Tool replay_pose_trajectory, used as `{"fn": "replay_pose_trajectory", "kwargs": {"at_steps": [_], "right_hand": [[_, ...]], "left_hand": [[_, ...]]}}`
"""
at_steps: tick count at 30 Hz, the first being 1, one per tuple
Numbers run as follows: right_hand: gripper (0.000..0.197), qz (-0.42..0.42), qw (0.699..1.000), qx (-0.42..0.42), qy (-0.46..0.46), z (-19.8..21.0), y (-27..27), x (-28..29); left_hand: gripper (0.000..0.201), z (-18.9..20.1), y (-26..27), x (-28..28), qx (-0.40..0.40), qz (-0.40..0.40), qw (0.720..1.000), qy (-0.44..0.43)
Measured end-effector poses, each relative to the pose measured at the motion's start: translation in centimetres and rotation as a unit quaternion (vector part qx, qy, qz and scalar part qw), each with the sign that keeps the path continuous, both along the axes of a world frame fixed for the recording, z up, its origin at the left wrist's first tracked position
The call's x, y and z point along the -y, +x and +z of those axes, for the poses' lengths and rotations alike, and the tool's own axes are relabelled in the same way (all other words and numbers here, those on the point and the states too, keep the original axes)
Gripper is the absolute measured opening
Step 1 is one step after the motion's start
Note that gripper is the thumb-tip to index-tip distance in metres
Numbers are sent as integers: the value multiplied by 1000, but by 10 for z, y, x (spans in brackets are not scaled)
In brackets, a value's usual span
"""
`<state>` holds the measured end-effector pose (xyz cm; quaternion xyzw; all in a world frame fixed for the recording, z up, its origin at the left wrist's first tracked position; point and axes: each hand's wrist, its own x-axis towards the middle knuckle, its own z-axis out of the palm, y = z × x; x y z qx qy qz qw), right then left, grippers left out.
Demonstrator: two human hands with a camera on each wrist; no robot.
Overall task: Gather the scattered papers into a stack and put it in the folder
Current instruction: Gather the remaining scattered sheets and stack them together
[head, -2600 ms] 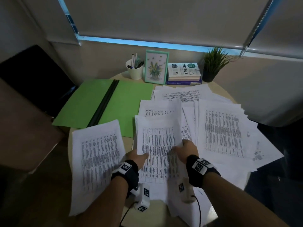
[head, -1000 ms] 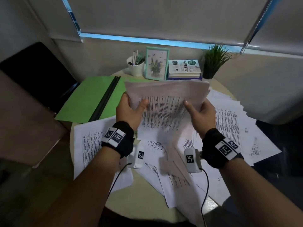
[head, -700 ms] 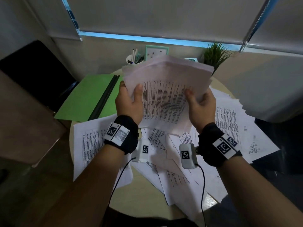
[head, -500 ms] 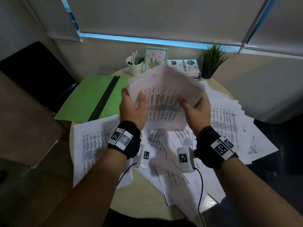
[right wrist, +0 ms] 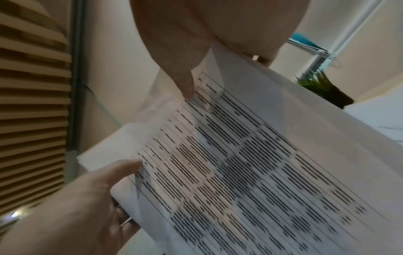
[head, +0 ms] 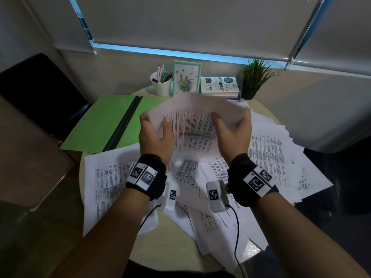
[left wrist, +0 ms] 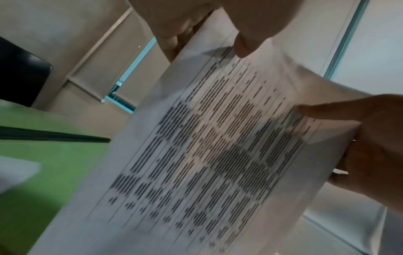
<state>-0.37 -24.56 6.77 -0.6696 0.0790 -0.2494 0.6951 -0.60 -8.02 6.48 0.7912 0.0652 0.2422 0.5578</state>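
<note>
One green folder [head: 112,121], one pen cup [head: 161,85], one framed picture [head: 187,79] and one potted plant [head: 253,79]. Two hands are in view: left hand [head: 155,137], right hand [head: 233,135]. The loose papers [head: 277,157] overlap too much to count.

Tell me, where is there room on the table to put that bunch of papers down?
Best spot: the open green folder, bare on both flaps. A small bare strip of table lies nearest you, between loose papers. Middle and right are crowded.
</note>
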Motion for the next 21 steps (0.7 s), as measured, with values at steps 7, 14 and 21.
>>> {"fn": "replay_pose_trajectory", "kwargs": {"at_steps": [7, 14, 21], "right_hand": [[13, 14, 997, -57, -51, -8, 5, 0], [17, -15, 997, 15, -68, 8, 3, -2], [15, 17, 980, -140, -141, -52, -8, 18]], "left_hand": [[33, -9, 1, 4, -23, 12, 999, 32], [34, 4, 11, 15, 44, 11, 999, 8], [24, -36, 5, 4, -130, -54, 987, 72]]}}
